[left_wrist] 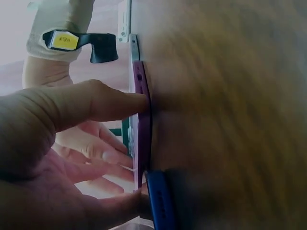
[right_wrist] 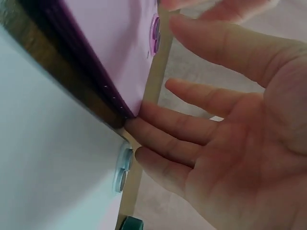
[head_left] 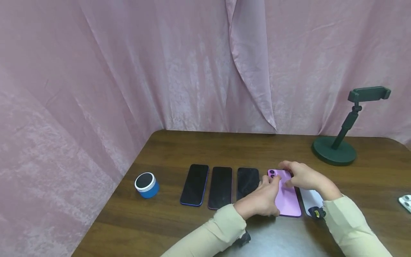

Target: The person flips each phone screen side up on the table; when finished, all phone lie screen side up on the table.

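Observation:
The purple phone (head_left: 287, 198) lies back up on the table, its camera lenses at the top left. My left hand (head_left: 261, 200) grips it at the left side, the thumb on its lower edge and the fingers near its top. With relaxed, extended fingers, my right hand (head_left: 306, 176) touches its upper right corner; in the right wrist view the fingertips (right_wrist: 136, 124) meet that corner while the thumb stays apart. Left of it lies a dark-screened phone (head_left: 247, 182), partly hidden by my left hand. A white phone (head_left: 310, 200) sits under my right wrist.
Two more dark-screened phones, one blue-edged (head_left: 194, 185) and one purple-edged (head_left: 220, 187), lie to the left. Beyond them stands a blue jar (head_left: 149, 189) with a dark lid. A green phone stand (head_left: 334, 150) is at the back right. Another white phone (head_left: 407, 201) shows at the right edge.

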A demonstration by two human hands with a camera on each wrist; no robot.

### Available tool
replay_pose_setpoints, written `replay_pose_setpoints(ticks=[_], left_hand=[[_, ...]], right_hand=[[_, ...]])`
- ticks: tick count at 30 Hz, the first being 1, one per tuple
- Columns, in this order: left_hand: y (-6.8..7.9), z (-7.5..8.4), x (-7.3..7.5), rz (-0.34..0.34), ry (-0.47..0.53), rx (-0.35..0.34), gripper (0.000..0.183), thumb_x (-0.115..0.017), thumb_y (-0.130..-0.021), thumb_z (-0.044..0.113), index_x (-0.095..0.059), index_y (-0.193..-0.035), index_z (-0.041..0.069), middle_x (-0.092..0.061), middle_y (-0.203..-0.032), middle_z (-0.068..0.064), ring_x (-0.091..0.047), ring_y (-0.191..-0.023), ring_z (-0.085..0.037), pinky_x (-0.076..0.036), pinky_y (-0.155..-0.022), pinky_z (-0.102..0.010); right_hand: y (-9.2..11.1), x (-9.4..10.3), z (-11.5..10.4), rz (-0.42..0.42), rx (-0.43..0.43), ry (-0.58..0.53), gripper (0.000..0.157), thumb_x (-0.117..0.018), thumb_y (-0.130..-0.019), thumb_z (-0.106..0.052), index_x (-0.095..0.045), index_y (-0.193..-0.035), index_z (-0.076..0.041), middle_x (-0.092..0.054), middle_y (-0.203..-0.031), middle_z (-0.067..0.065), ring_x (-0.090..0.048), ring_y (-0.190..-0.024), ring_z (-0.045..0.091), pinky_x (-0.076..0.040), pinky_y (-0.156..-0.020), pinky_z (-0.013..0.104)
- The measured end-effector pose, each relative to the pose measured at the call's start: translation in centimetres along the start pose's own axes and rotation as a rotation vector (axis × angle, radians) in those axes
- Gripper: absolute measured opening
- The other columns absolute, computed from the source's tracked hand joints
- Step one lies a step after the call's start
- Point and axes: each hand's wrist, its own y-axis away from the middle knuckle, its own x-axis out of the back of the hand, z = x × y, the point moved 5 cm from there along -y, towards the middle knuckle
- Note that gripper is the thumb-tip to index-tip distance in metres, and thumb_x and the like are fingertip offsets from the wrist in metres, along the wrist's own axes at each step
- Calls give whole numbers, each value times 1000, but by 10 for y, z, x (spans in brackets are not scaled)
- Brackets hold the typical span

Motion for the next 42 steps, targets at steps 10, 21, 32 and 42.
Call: replay_pose_setpoints(ticks=[10,21,32,42], left_hand=[[0,3,-5,-16,-127,9,76,-96,-65,24,-56,-129,14,-43,-138,-10,-48,-121,-14,-47,-90,-21],[-1,3,-3,-1,-153,27,75,-98,-62,26,-59,-124,12,-45,-134,-10,-52,-116,-13,-47,-90,-19],[-2,4,-4,15,-134,17,73,-99,-59,23,-58,-119,16,-50,-118,-7,-50,-104,-13,-48,-82,-21],[-2,-1,6,-33,-47,-41,80,-95,-67,31,-54,-133,13,-56,-118,-2,-53,-100,-10,-47,-82,-21]], right_hand=[[-1,-2,-1,17,38,12,45,-66,-82,6,-57,-125,16,-61,-121,33,-57,-113,51,-46,-93,64],[-3,1,-1,39,-42,-123,43,-58,-82,9,-56,-124,15,-62,-111,27,-57,-100,38,-50,-83,52],[3,6,-3,24,-103,-382,58,-60,-91,0,-36,-141,17,-41,-138,41,-48,-120,50,-55,-83,49],[11,13,-18,1,-44,-453,58,-56,-94,2,-31,-145,15,-33,-143,43,-51,-119,49,-56,-82,50]])
